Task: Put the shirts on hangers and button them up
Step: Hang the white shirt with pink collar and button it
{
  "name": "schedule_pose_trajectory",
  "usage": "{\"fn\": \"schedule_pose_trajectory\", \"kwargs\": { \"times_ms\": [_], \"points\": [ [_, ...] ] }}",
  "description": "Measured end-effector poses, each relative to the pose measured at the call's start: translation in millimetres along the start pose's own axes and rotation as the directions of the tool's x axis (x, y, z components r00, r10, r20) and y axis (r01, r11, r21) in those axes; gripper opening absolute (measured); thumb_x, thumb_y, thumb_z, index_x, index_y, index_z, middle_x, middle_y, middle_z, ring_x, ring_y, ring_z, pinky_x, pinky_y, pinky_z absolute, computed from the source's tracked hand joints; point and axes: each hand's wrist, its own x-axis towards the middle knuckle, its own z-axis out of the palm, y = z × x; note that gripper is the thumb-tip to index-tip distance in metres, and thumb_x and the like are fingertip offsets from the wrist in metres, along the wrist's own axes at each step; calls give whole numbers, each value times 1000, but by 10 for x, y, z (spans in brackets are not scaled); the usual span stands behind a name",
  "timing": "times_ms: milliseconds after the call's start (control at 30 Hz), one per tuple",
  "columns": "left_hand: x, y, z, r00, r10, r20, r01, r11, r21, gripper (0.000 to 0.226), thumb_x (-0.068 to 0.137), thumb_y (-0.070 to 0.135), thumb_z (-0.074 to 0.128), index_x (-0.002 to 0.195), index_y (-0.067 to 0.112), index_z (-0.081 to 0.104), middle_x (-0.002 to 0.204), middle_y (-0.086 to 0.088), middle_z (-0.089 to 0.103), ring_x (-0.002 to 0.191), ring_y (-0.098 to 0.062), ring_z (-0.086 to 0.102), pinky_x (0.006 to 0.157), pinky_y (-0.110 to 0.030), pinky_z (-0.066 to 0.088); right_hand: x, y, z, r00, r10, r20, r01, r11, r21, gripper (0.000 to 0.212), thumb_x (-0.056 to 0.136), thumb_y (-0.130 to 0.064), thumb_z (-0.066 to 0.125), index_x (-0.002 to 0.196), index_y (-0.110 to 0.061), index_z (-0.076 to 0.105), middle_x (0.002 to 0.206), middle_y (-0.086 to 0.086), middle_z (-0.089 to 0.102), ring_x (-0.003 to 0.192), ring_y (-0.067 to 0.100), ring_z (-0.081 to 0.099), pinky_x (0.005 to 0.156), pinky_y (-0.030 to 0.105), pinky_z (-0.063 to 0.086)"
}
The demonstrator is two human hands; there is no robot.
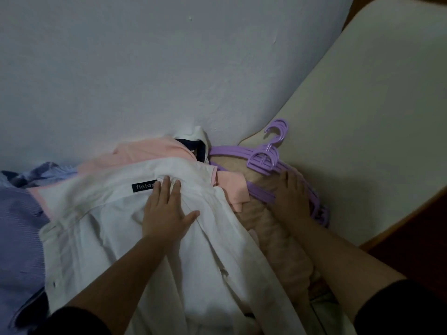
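Shirts (150, 228), purple hangers (266, 160) on perhaps a bed (362, 141)

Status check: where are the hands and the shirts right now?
Left hand flat on white shirt near collar. Right hand resting on purple hangers. No shirt hung yet; pink shirt beneath white one.

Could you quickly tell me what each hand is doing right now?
Left hand: open, fingers flat on the white shirt.
Right hand: open, resting on the purple hangers.
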Motion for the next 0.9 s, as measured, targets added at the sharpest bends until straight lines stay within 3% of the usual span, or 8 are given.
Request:
{"fn": "schedule_pose_trajectory", "kwargs": {
  "times_ms": [200, 367, 467, 600, 733, 800, 900],
  "points": [
    [10, -2, 21, 1000, -9, 18, 9, 1000, 10, 96, 83, 69, 48, 154, 21, 5, 161, -5, -5, 148, -24, -8, 118, -38, 3, -39, -11, 33, 999, 2, -34, -4, 998, -58, 92, 53, -29, 85, 130, 6, 48, 122, 26, 56, 111, 41, 55, 95, 50, 43],
    [-16, -20, -83, 999, 16, 34, -16, 1000, 9, 97, 84, 67, 50, 154, 19, 4, 161, -7, -4, 148, -25, -6, 120, -38, 5, -97, -13, -97, 992, 15, -124, -26, 996, -87, 84, 51, -20, 85, 123, 9, 52, 117, 28, 57, 103, 43, 58, 90, 54, 46],
    [-54, -37, -166, 998, 34, 57, -34, 999, -9, 98, 82, 68, 51, 154, 19, 7, 161, -7, -1, 148, -26, -4, 121, -39, 7, -120, -28, -247, 982, 35, -185, -46, 997, -56, 79, 52, -13, 81, 121, 9, 50, 115, 27, 55, 97, 42, 56, 82, 50, 49],
    [-120, -94, -283, 996, 45, 77, -50, 997, 54, 108, 71, 85, 28, 154, 18, 6, 161, -10, 6, 149, -26, 0, 121, -41, 10, -158, -108, -466, 965, 88, -247, -98, 995, -30, 76, 56, -13, 82, 119, 3, 41, 109, 23, 54, 90, 38, 55, 75, 46, 50],
    [-284, -178, -532, 999, -5, 49, 4, 1000, 23, 103, 81, 73, 47, 154, 18, 2, 161, -7, 0, 148, -25, -1, 120, -37, 5, -238, -204, -669, 953, 189, -237, -194, 981, 2, 81, 51, -19, 83, 118, 0, 43, 104, 18, 54, 86, 32, 55, 70, 40, 47],
    [-371, -248, -657, 999, -19, 28, 18, 999, 30, 101, 81, 71, 49, 154, 19, 2, 162, -7, 0, 148, -25, -1, 120, -37, 6, -287, -279, -792, 960, 216, -178, -213, 976, 38, 89, 47, -24, 86, 121, 2, 45, 108, 19, 52, 90, 33, 53, 73, 41, 46],
    [-489, -372, -830, 996, -76, 43, 75, 997, 27, 99, 84, 69, 49, 154, 20, -1, 162, -5, -3, 149, -24, -2, 119, -37, 6, -329, -446, -937, 991, 115, -74, -103, 983, 151, 103, 57, -30, 86, 138, 0, 32, 132, 22, 38, 116, 37, 40, 94, 48, 38]
  ]
}}
